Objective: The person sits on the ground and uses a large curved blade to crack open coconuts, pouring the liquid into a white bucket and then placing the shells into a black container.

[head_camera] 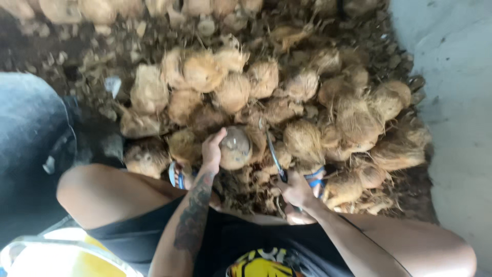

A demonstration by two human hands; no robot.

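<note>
My left hand (211, 150) grips a husked brown coconut (236, 148) from its left side, holding it just above the heap. My right hand (294, 191) is closed on the handle of a long curved blade (273, 153) whose metal edge reaches up toward the right side of that coconut. Both forearms come in from the bottom of the view, between my bare knees.
A large pile of fibrous coconuts (302, 102) fills the middle and far ground, with husk scraps (102, 56) strewn around. Blue sandals (177, 177) show by my feet. A grey wall (456, 102) runs along the right; a dark sack (25, 143) lies at the left.
</note>
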